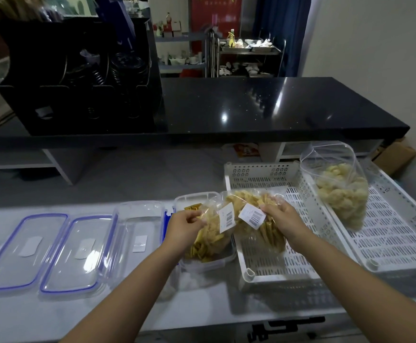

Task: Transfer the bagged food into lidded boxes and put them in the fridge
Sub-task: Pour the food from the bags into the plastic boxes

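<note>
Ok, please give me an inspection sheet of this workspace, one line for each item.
Surface: pale counter, with bare stretches.
Job's things: two lids lying flat; empty box; box with yellow food; two labelled bags; third bag standing in a white tray.
Clutter: nothing seen.
Grippers: left hand and right hand each pinch a bag.
Cables: nothing seen.
Surroundings: black bar top, organiser, shelves behind.

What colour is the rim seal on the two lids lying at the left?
Blue, around clear plastic: the left lid and the lid beside it, in the head view.
</note>
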